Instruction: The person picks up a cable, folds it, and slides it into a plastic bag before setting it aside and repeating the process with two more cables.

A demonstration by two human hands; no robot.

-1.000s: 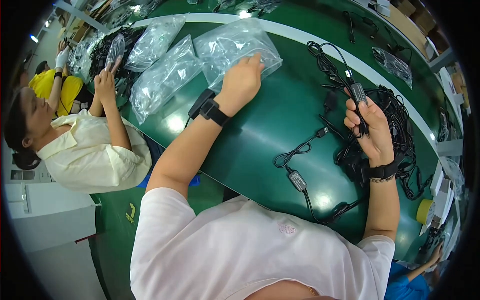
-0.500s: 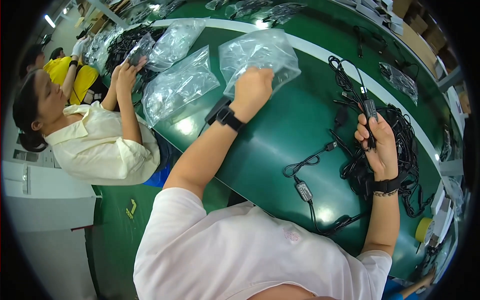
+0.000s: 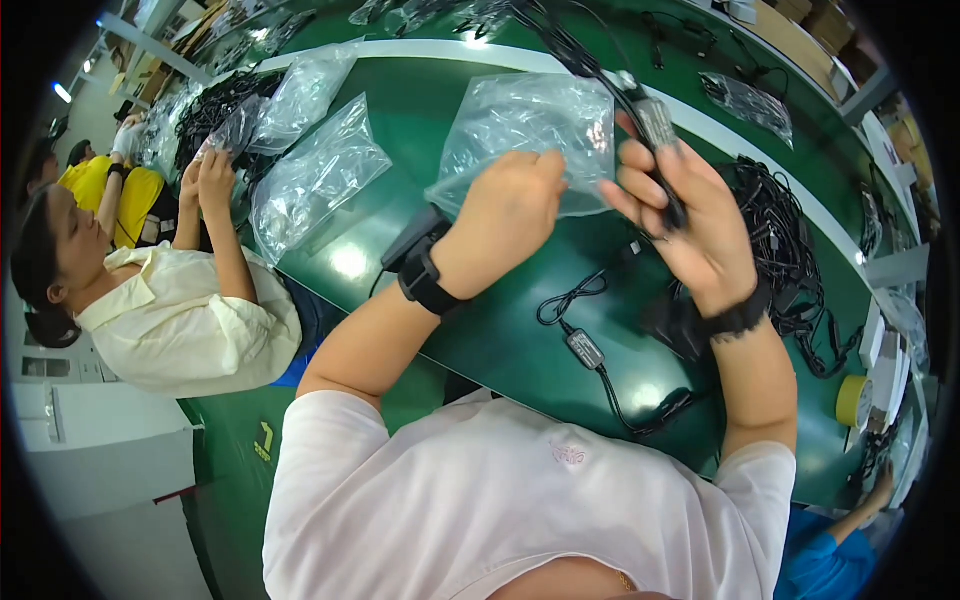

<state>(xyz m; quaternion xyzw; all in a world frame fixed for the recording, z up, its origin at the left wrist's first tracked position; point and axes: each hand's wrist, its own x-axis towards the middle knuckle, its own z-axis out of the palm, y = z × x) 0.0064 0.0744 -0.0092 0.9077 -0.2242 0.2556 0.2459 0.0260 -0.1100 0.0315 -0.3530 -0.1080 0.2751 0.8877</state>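
Observation:
My right hand [image 3: 690, 220] is closed around a black cable [image 3: 652, 125] with a small labelled box along it, lifted above the green table beside the bag. Its coiled end blurs upward. My left hand [image 3: 505, 215], with a black band and a dark device at the wrist, is closed at the near edge of a clear plastic bag [image 3: 530, 115]. The fingertips are partly hidden, and the bag seems gripped there. Another black cable [image 3: 585, 350] with an inline box and USB plug lies on the table before me.
A tangled pile of black cables [image 3: 785, 245] lies at right, near yellow tape [image 3: 853, 402]. Left of my bag are more plastic bags [image 3: 320, 180]. A co-worker in a pale shirt [image 3: 190, 330] handles a bag at left. A white-edged strip [image 3: 420, 48] crosses behind.
My right hand has raised the cable off the pile's side and brought it left toward the bag. The bag has shifted nearer with my left hand. The view has turned slightly.

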